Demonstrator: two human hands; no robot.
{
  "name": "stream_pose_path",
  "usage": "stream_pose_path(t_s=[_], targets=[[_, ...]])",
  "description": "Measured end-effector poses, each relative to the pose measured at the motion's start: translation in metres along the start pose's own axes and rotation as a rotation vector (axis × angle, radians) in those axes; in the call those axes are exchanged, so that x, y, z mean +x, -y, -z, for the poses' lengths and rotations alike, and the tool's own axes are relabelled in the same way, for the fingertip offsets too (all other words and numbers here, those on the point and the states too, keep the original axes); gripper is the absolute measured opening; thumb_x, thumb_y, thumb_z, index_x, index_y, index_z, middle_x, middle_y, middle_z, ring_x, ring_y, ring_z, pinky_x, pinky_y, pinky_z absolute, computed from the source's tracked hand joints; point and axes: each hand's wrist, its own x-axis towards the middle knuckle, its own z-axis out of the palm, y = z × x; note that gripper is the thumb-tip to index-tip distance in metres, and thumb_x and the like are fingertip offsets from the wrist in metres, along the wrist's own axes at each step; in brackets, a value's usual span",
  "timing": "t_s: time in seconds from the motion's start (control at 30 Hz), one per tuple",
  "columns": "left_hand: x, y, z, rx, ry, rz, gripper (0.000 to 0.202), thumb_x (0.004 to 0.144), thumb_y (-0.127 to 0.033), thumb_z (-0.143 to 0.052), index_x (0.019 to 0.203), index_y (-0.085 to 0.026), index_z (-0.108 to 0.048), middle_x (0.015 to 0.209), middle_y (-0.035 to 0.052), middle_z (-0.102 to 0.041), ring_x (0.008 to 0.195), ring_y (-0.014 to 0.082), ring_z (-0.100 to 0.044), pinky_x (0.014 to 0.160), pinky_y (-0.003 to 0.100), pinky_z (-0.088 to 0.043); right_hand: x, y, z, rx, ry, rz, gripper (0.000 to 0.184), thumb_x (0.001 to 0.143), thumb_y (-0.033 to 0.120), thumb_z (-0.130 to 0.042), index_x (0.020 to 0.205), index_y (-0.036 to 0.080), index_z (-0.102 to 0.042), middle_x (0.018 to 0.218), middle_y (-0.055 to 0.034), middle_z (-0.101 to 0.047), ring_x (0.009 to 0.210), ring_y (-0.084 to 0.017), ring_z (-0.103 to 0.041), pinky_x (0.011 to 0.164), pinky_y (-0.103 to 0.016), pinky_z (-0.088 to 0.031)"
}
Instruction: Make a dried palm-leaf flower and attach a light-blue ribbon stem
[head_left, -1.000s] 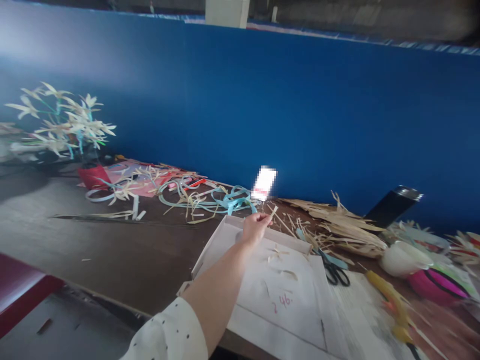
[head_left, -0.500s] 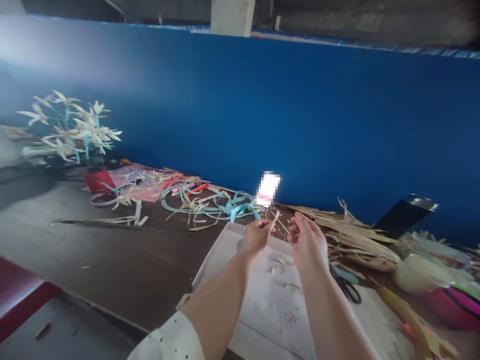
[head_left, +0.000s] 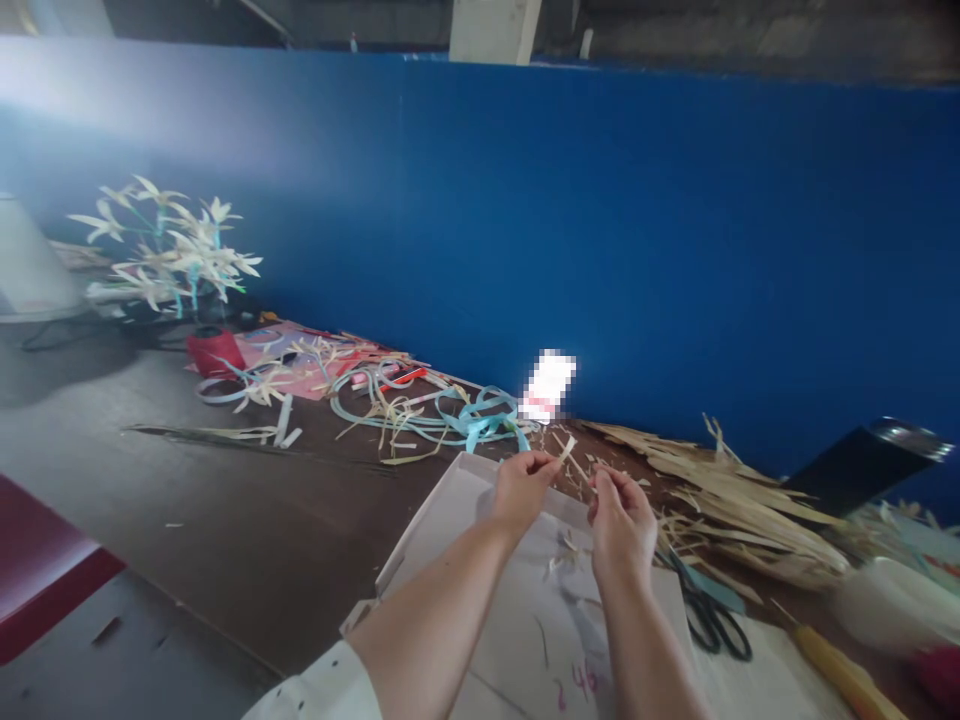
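My left hand [head_left: 523, 492] pinches a short pale straw strip [head_left: 567, 449] that sticks up past its fingertips. Close beside it, my right hand [head_left: 621, 515] has its fingers pinched together around a thin straw piece [head_left: 583, 471] that runs toward the strip. Both hands hover above the far edge of a shallow white cardboard tray [head_left: 450, 510], where small straw scraps [head_left: 561, 548] lie. Red handwriting shows on the tray's paper near my wrists.
A heap of dried straw leaves [head_left: 735, 490] lies to the right, with dark scissors [head_left: 709, 615] in front. Light-blue ribbon loops [head_left: 450, 410], pink paper and a straw-flower bunch [head_left: 172, 250] sit left. A black cylinder [head_left: 862, 465] leans at right. A blue wall stands behind.
My right hand came into view and closed in on the left hand's strip. Both hands now pinch straw close together; the view has shifted slightly.
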Motion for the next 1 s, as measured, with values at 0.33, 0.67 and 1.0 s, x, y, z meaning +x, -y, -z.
stream_pose_path(t_s=[0.33, 0.67, 1.0], targets=[[-0.0064, -0.0074, -0.0020, -0.002, 0.048, -0.008, 0.017, 0.071, -0.029, -0.061, 0.072, -0.014, -0.068, 0.068, 0.0025, -0.064, 0.063, 0.0110, -0.053, 0.062, 0.022, -0.042, 0.0019, -0.0076, 0.0033, 0.004, 0.072, -0.084, 0.039, 0.063, 0.044, -0.070, 0.089, 0.016, -0.066, 0.065, 0.0011, -0.059, 0.043, -0.007, -0.040, 0.036, -0.018, -0.029], [-0.0097, -0.0096, -0.0022, -0.012, 0.089, 0.013, 0.016, 0.071, -0.028, -0.062, 0.074, -0.014, -0.068, 0.070, 0.0029, -0.065, 0.064, 0.0109, -0.054, 0.062, 0.022, -0.042, 0.0002, -0.0056, 0.0038, -0.015, 0.092, -0.099, 0.045, 0.064, 0.048, -0.068, 0.096, 0.016, -0.068, 0.079, -0.0021, -0.065, 0.044, -0.006, -0.039, 0.037, -0.018, -0.030], [-0.0078, -0.0035, -0.0023, -0.015, 0.118, -0.004, 0.017, 0.072, -0.028, -0.061, 0.075, -0.013, -0.067, 0.071, 0.0031, -0.066, 0.064, 0.0107, -0.054, 0.064, 0.023, -0.042, -0.0012, -0.0047, 0.0012, 0.012, 0.082, -0.119, 0.042, 0.063, 0.045, -0.069, 0.093, 0.016, -0.070, 0.083, -0.0043, -0.067, 0.046, -0.006, -0.041, 0.039, -0.018, -0.031]])
